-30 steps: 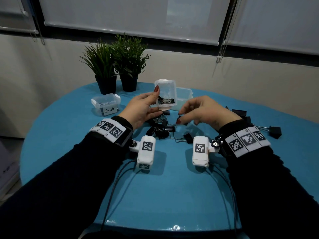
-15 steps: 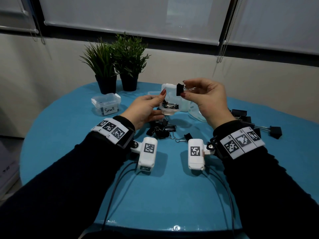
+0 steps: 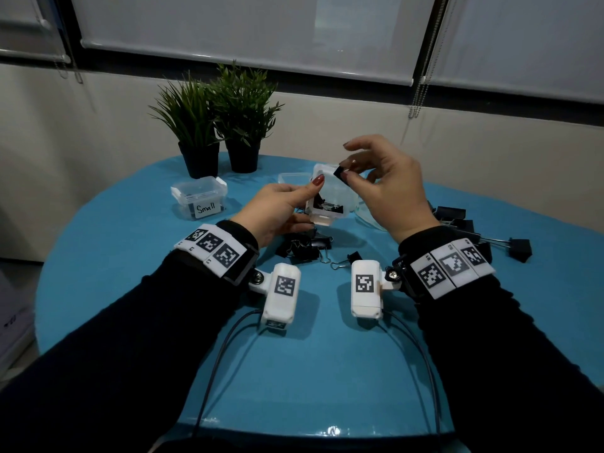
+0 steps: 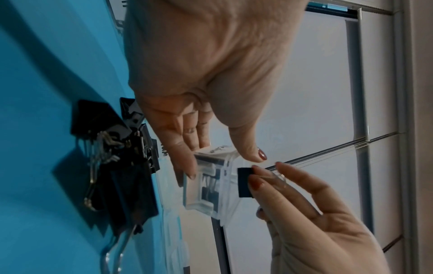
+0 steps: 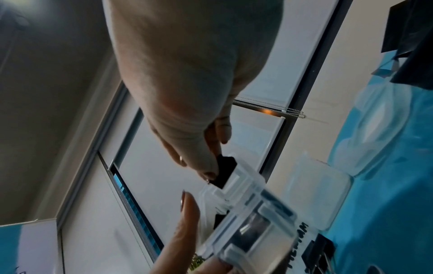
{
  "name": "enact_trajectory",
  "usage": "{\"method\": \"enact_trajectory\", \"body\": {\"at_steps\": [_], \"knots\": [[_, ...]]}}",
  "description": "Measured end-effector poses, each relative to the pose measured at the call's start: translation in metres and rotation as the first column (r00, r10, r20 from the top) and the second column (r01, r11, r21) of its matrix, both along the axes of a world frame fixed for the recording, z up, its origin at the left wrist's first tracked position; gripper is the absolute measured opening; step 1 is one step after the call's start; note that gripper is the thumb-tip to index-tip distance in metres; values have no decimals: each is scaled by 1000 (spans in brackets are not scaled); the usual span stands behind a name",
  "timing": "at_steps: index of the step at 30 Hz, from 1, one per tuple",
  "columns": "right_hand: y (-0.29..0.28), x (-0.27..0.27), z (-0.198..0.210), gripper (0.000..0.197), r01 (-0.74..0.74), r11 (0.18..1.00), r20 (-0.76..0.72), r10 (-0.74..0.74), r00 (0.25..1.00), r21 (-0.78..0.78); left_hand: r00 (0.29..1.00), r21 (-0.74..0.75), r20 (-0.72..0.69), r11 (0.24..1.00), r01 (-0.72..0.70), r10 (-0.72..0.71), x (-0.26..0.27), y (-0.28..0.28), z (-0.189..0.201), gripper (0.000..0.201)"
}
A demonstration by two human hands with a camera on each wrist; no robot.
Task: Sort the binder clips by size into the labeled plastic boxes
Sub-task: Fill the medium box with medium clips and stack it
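Your left hand (image 3: pixel 276 209) holds a clear box (image 3: pixel 328 197) lifted off the blue table (image 3: pixel 137 256) and tipped toward you, thumb on its near rim and fingers curled under its side; several black clips lie inside. Its label reads "Medium" in the right wrist view. Your right hand (image 3: pixel 389 188) pinches one black clip (image 3: pixel 341 174) between thumb and fingertips at the box's upper rim, the remaining fingers spread loosely above. In the left wrist view the clip (image 4: pixel 244 182) sits just beside the box's open mouth, not yet inside. A loose pile of clips (image 3: pixel 302 246) lies on the table below your left hand, and larger clips (image 3: pixel 457 220) lie beyond your right wrist. A closed box marked "Small" (image 3: pixel 200 197) stands to the left, near two potted plants (image 3: pixel 222 125).
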State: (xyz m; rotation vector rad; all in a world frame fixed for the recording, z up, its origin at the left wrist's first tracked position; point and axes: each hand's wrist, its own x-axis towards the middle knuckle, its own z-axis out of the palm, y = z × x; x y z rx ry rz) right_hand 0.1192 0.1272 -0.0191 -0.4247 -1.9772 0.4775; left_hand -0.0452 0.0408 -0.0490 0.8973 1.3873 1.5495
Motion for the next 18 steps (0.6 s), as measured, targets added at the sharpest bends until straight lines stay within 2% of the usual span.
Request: {"method": "enact_trajectory", "body": {"at_steps": [5, 8, 11, 13, 18], "knots": [[-4, -3, 1, 17, 66, 991, 261, -95, 961, 118, 999, 9, -44, 1000, 22, -21, 7, -1, 1, 41], [-6, -4, 4, 17, 152, 973, 381, -208, 901, 173, 997, 29, -59, 999, 44, -42, 11, -2, 3, 31], [-7, -5, 4, 22, 224, 956, 475, -288, 831, 187, 997, 38, -67, 999, 32, -30, 10, -3, 3, 32], [-8, -4, 4, 23, 259, 947, 453, -319, 833, 191, 998, 39, -56, 999, 24, -22, 10, -3, 3, 36], [-10, -5, 5, 24, 194, 939, 337, -287, 897, 283, 1000, 54, -26, 998, 9, -8, 13, -4, 5, 39]]}}
